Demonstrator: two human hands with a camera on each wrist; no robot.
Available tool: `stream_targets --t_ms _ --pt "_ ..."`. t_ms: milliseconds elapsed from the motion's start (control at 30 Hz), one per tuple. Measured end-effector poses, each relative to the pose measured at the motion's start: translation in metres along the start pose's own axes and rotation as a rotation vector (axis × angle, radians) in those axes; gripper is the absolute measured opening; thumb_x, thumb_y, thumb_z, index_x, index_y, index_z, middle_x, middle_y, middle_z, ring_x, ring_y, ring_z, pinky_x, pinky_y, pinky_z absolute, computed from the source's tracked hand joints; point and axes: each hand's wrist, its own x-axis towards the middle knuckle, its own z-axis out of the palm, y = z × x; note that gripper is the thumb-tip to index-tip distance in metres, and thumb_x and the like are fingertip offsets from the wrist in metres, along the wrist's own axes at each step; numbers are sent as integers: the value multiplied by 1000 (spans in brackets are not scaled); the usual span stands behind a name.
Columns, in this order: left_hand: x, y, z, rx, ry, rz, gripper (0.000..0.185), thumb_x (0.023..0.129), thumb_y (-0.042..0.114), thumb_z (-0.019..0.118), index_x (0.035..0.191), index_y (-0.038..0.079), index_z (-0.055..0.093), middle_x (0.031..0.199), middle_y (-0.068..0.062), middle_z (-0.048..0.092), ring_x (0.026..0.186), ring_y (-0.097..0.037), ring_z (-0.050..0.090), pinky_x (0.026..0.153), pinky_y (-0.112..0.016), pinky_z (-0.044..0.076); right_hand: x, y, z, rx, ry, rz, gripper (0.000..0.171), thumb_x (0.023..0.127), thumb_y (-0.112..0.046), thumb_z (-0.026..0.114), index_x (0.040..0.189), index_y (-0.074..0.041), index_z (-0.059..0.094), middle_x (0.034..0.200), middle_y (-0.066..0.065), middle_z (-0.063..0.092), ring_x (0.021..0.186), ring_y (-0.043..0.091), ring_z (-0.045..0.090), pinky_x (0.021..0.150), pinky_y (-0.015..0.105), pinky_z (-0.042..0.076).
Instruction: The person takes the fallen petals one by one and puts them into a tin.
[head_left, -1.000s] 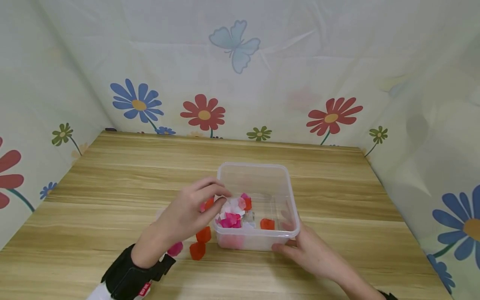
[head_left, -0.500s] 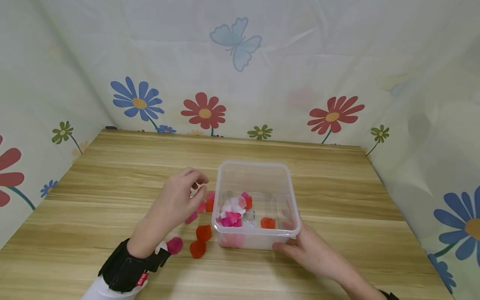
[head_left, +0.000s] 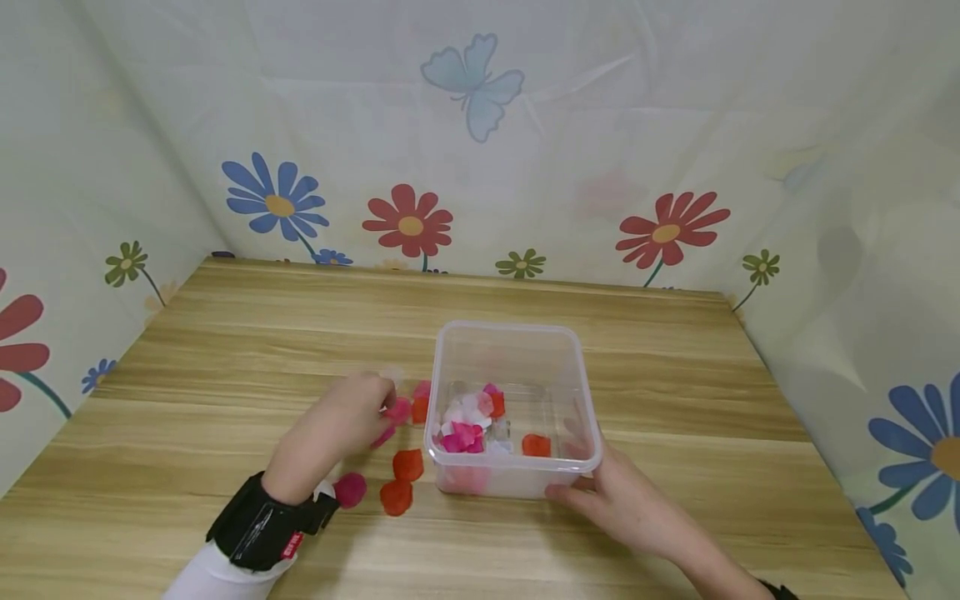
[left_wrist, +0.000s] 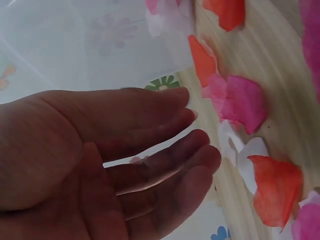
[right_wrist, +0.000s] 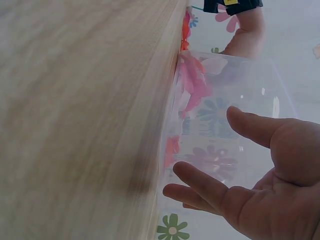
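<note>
Lower than before, beside the clear box [head_left: 517,483] at lower centre, your left hand [head_left: 333,429] curves loosely, holding nothing; your right hand [head_left: 626,508] spreads against the box's right side. A pink petal [head_left: 400,411] lies by your left hand, left of centre.

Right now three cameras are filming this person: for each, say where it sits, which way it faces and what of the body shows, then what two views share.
Head: worn on the head, facing forward and down at the table; left hand and right hand show.
Left wrist: on that wrist, looking past the palm toward loose petals; the left hand shows.
Right wrist: on that wrist, looking low across the table; the right hand and left forearm show.
Shared: head and right wrist both show the clear box.
</note>
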Motion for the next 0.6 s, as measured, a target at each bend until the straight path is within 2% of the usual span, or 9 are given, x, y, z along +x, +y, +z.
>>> stream_targets --t_ms 100,333,600 --pt "0 -1 3 -11 -33 -12 8 89 -5 72 90 1 66 77 -6 55 69 -22 53 60 -31 47 0 0 0 -4 1 -1 69 93 -16 78 151 -6 42 144 16 54 111 24 64 95 28 52" --pt "-2 -2 12 -21 -27 12 18 85 -11 72 82 4 62 73 -5 54 66 -20 51 57 -29 44 0 0 1 -8 6 -11 67 94 -15 77 150 -4 43 143 16 55 110 23 64 95 29 53" --pt "-2 -3 15 -12 -35 28 19 81 -12 74 84 5 65 73 -3 55 66 -19 51 58 -29 46 0 0 1 -20 12 -19 67 93 -14 78 149 -1 43 141 15 58 110 22 65 95 29 52"
